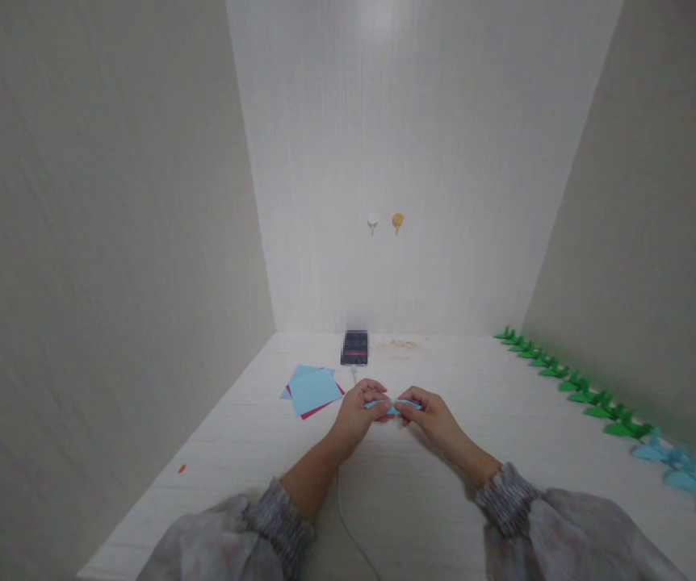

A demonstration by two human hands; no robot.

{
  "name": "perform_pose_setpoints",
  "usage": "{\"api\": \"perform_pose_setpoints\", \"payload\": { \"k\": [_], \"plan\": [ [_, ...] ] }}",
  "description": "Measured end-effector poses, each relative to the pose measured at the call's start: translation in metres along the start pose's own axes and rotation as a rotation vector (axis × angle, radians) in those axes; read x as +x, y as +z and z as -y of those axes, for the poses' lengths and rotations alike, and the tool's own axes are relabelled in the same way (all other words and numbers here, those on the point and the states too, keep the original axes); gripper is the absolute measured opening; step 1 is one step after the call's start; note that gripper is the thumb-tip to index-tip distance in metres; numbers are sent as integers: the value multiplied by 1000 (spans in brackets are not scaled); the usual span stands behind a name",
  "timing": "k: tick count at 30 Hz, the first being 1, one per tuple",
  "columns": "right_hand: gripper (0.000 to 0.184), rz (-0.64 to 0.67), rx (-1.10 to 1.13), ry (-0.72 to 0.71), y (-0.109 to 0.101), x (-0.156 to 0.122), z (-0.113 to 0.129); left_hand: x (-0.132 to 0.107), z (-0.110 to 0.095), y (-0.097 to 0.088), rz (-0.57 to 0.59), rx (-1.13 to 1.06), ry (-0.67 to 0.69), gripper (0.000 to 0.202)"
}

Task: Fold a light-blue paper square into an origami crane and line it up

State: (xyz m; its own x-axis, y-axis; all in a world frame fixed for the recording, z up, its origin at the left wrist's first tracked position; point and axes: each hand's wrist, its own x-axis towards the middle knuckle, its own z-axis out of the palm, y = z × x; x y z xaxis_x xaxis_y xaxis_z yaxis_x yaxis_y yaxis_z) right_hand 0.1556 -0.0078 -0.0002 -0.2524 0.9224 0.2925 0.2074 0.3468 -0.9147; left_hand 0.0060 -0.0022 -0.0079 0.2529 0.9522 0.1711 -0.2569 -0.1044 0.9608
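Fingers of our left hand [355, 410] and right hand [431, 413] pinch the blue paper [392, 409] between them, over the white table [426, 508], and we judge that uneven pulling by one hand could tear it or leave a crooked crease.

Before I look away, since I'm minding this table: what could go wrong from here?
The small blue paper pinched by the left hand and right hand might crease or tear under uneven pressure. The cable appears to run beneath the left hand toward the phone, so a sideways sweep might snag it. The loose sheets nearby could get nudged.
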Motion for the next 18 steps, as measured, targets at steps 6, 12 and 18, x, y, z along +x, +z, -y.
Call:
{"api": "perform_pose_setpoints", "payload": {
  "k": [6, 12, 18],
  "plan": [
    [21, 1, 30, -8, 0, -1, 2, -1, -5, 0, -12, 30, 7, 38],
    [22, 1, 38, -5, 1, -1, 4, -1, -5, 1, -12, 42, 46, 36],
    [22, -42, 39, 36, 5, -1, 6, -2, -7, 4, -15, 44, 58, 35]
  ]
}}
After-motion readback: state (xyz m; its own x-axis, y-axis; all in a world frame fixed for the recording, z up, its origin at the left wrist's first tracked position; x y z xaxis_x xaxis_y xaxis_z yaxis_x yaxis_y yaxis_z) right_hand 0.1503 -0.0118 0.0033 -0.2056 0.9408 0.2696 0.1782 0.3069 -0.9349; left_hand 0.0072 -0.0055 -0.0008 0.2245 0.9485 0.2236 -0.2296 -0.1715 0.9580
